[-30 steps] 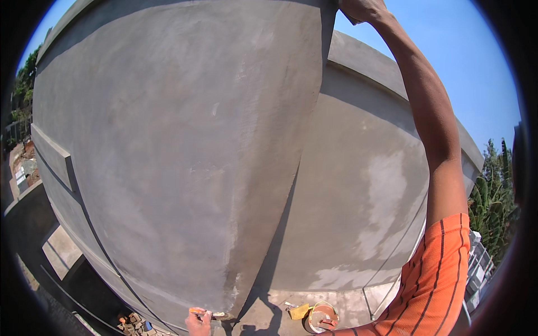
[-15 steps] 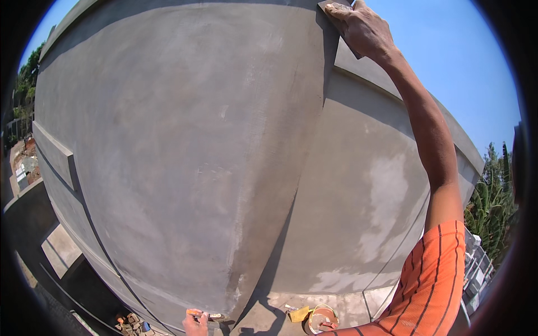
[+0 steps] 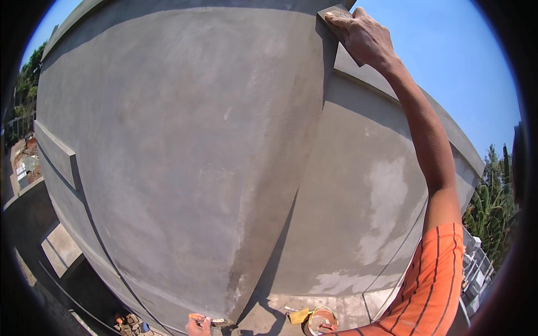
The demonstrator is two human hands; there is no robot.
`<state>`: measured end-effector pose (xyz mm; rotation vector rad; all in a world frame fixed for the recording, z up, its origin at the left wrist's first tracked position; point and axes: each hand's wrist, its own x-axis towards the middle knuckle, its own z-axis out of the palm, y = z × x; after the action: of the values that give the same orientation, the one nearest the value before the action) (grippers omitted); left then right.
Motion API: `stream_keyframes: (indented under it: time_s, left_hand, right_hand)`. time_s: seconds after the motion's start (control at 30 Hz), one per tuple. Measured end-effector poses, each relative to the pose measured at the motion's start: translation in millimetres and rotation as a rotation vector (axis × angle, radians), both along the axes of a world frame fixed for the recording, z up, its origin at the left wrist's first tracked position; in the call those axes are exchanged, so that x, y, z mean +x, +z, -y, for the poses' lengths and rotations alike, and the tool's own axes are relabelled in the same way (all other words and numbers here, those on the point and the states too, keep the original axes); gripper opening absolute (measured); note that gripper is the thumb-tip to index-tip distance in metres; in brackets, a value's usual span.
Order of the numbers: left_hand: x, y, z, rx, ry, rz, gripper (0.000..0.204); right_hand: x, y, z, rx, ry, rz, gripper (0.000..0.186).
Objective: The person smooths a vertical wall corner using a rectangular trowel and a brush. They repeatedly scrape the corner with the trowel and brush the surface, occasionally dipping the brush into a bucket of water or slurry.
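Note:
My right hand [image 3: 367, 38] is raised at the upper right, its fingers wrapped round a flat, dark plastering float [image 3: 337, 10]. That float lies along the top of the outer corner of a grey plastered wall [image 3: 168, 145]. Down the corner runs a darker, damp-looking strip [image 3: 280, 162]. Low at the bottom edge, my left hand [image 3: 198, 329] is closed on the orange handle of what looks like a brush [image 3: 217, 321]. Its dark end is close to the foot of the wall; whether it touches cannot be made out.
An orange bucket [image 3: 334, 315] and a yellow piece [image 3: 298, 316] stand on the ledge floor near the wall's foot. A second wall face [image 3: 358, 168] recedes to the right with pale patches. At lower left, broken bricks [image 3: 133, 325] lie far below. Plants [image 3: 489, 207] grow at right.
My right hand and the float have shifted slightly down at the top of the corner. The left hand with the brush has moved a little to the right and down.

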<state>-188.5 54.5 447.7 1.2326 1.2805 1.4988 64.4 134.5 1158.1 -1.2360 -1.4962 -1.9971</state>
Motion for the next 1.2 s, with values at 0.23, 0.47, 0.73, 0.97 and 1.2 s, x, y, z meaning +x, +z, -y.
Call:
stream_keyframes:
  time_s: [0.23,0.47,0.73,0.97,1.2]
  left_hand:
    - [3.5,2.1,0.4,-0.01,0.001,-0.007,0.016]
    - [0.6,3.2,21.8,-0.011,0.039,0.02,0.016]
    - [7.9,27.4,34.4,0.032,0.041,-0.045,0.014]
    - [9.7,11.5,43.5,-0.037,0.054,0.018,0.016]
    - [-1.9,1.4,27.6,0.044,0.017,-0.144,0.018]
  right_hand:
    - [-14.8,-6.0,3.5,-0.136,0.144,0.07,0.035]
    - [-8.4,-203.7,16.8,-0.625,0.105,0.442,0.039]
    - [17.8,-112.7,6.7,-0.226,0.193,0.219,0.031]
    - [9.6,-275.2,28.6,-0.817,0.257,0.444,0.024]
    - [40.3,-20.4,27.2,-0.465,1.137,-0.822,0.029]
